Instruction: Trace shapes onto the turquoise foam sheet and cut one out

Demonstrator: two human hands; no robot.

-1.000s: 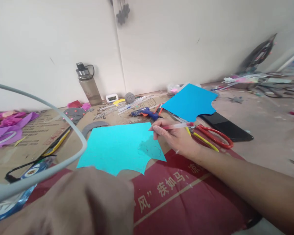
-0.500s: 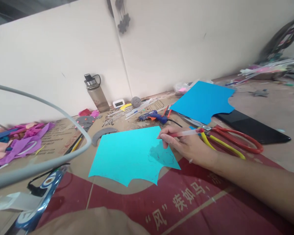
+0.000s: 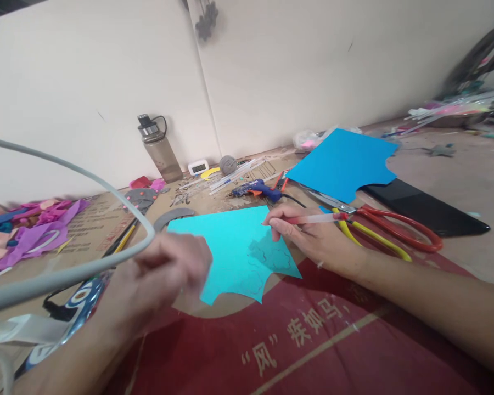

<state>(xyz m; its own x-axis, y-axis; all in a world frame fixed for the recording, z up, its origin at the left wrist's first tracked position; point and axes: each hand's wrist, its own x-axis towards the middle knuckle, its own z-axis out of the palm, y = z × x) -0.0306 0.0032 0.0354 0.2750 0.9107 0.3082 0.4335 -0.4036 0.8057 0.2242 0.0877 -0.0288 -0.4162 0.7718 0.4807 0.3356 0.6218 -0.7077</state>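
A turquoise sheet [image 3: 230, 247] with a scalloped near edge lies on the cardboard, thin curved lines drawn on its right part. My right hand [image 3: 308, 233] grips a red pen [image 3: 316, 218] with a whitish translucent barrel, its tip by the sheet's upper right corner. Over the sheet's left part is my left hand [image 3: 170, 269], smeared by motion, so its fingers cannot be made out. Whether it touches the sheet is unclear. Just right of the pen lie large scissors [image 3: 379, 222] with red and yellow handles, partly under a blue scalloped sheet [image 3: 346, 162].
A black phone-like slab [image 3: 428, 208] lies at right. Behind the sheet are a blue glue gun [image 3: 257, 189], a small clock [image 3: 198, 167] and a bottle [image 3: 160, 148]. Felt scraps [image 3: 37, 230] pile up at left. A grey curved tube [image 3: 119, 192] crosses the left foreground.
My left hand has risen from the bottom edge to the left part of the turquoise sheet. My right hand still holds the pen near the same corner. The view has shifted slightly.
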